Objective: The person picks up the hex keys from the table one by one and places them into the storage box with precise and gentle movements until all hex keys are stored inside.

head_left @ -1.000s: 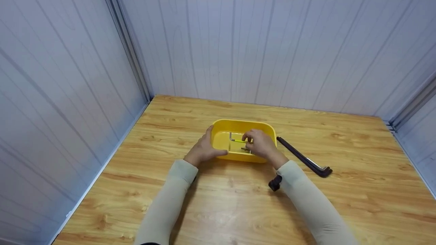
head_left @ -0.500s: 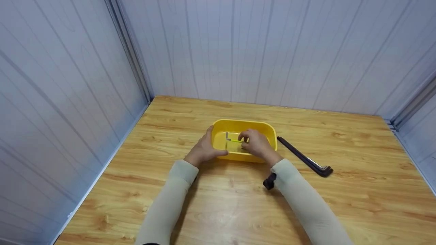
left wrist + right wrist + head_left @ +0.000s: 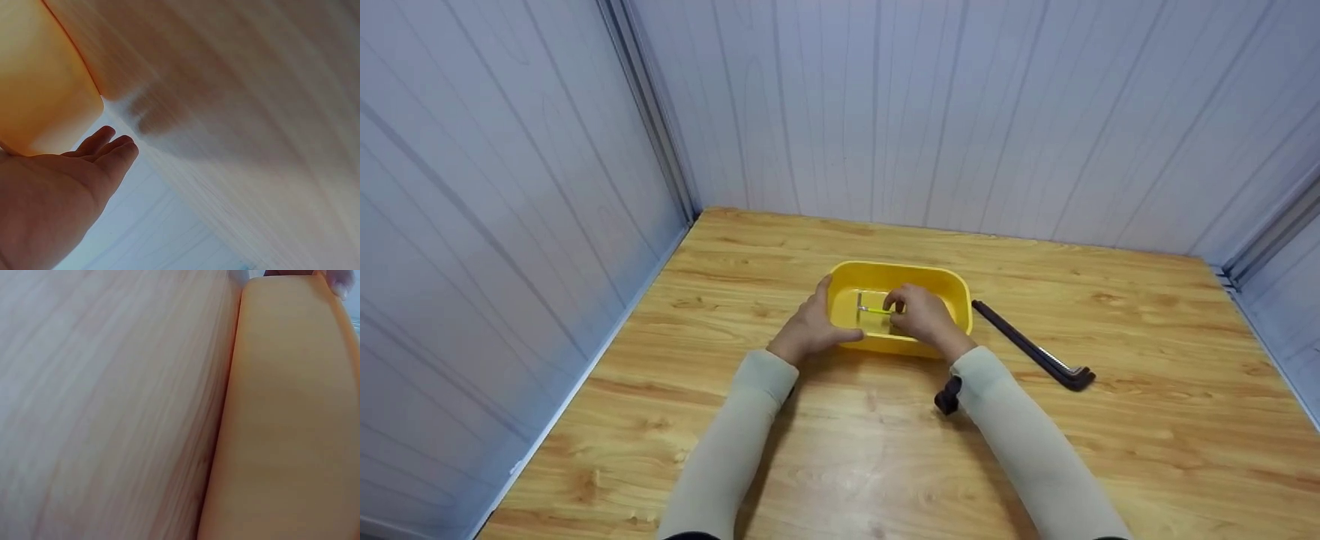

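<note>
Pinching a slim L-shaped tool with a yellow-green shaft and a grey bent end (image 3: 874, 310), a person's right hand (image 3: 924, 316) is inside a glossy yellow rectangular bin with rounded corners (image 3: 900, 346) in the head view. Its thumb and curled fingers close over the shaft's right end; the bent end points toward the bin's far wall. The left hand (image 3: 810, 324) spans the bin's left end, thumb laid along the near rim and forefinger up at the far-left corner, gripping with a wide spread. To the right of the bin, slanting away toward the person, lie long black L-shaped bars with a silvery strip among them (image 3: 1027, 343). Beneath the bin is a wood-grain tabletop (image 3: 877, 450); beyond it rises a pale panelled wall (image 3: 840, 112). Both arms come from the bin's near side in pale grey-green sleeves (image 3: 1031, 450).

From the left wrist, the left hand lies against the bin's outer wall, its fingers (image 3: 115, 154) bent only slightly and reaching past the bin's corner.

From the right wrist, the bin's long outer wall shows, with a thumb tip over the rim at its far end.
</note>
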`<state>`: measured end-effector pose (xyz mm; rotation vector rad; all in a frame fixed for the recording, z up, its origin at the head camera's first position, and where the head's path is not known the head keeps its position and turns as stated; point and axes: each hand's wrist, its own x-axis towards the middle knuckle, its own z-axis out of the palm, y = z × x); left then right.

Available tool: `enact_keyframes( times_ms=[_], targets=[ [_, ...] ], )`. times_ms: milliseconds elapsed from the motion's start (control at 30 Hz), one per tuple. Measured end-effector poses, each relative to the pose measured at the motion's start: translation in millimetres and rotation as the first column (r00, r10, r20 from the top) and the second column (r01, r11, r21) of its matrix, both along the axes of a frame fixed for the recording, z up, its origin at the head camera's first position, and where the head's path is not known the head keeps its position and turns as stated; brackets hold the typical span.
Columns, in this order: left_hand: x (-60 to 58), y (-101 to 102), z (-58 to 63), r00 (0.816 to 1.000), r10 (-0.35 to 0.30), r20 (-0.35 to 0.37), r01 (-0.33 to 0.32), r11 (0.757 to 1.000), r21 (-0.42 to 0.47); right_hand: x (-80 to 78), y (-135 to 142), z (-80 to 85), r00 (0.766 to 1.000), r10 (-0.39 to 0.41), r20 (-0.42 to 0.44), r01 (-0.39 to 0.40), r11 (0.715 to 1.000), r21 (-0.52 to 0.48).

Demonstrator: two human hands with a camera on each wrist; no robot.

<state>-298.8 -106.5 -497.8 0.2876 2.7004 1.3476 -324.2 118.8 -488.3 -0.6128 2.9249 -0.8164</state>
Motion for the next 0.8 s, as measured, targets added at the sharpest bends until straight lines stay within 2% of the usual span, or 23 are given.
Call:
enact_keyframes(
  times_ms=[367,533,800],
  targets=[
    [0.9,0.7,0.8,1.0,0.006,0.008,-0.006,1.0,-0.028,-5.4,-1.2,-3.3,0.998,-0.002,0.069,-0.005,0.995,0.095],
    [0.0,1.4,0.2,1.0,0.021,0.021,-0.02,1.0,-0.024,-5.3,-1.6,-3.0,0.996,-0.001,0.09,-0.008,0.995,0.098],
    [-0.2,2.4,0.4,1.0,0.006,0.006,-0.006,1.0,0.002,-5.0,-0.2,-3.1,0.994,-0.004,0.111,-0.006,0.995,0.095]
  ],
)
